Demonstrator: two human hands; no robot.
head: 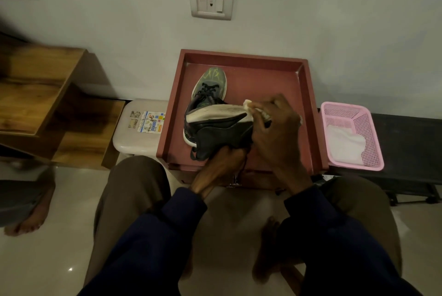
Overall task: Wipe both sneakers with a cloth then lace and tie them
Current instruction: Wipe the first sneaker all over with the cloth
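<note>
Left hand [223, 161] clamps the tipped black sneaker [215, 133] over the red tray [275, 75], baring its sole to the right hand [275, 128], whose fingers pinch the cloth [250, 105].

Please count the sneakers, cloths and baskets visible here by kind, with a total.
Sneakers: 2, the held sneaker and the laced sneaker on the red tray
Cloths: 2, the wiping cloth and the folded cloth
Baskets: 1, the pink basket
Total: 5
</note>
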